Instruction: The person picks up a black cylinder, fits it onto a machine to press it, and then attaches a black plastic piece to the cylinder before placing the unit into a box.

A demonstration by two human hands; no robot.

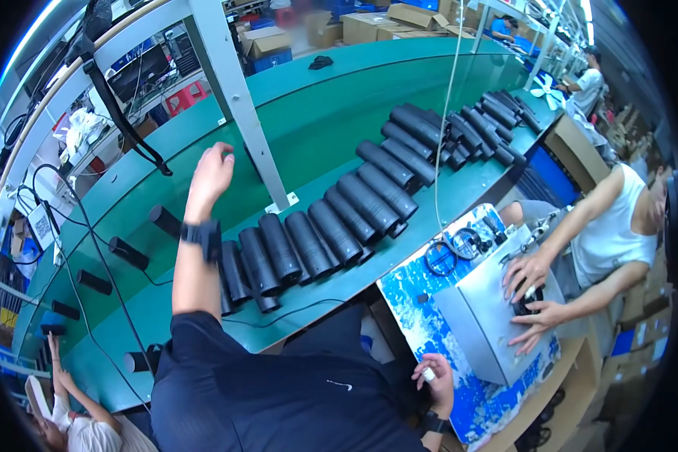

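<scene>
My left hand (214,172) is raised over the green belt, its fingers curled in and nothing visible in them. A black band with a square device is on that wrist. To the right of that forearm, black cylindrical tubes (343,233) lie side by side in a long row along the green bench (279,331). My right hand (441,380) hangs by the near edge of the blue-and-white worktop (410,294), its fingers loosely bent and apart. A small white piece, perhaps a finger wrap, shows at one of its fingers. It touches no tube.
A metal box (478,324) stands at right, with a co-worker's hands (531,301) on it. Several black tubes (128,253) stand spaced along the belt at left, where another person reaches in. A white post (237,98) rises from the bench, and cables (75,264) hang at left.
</scene>
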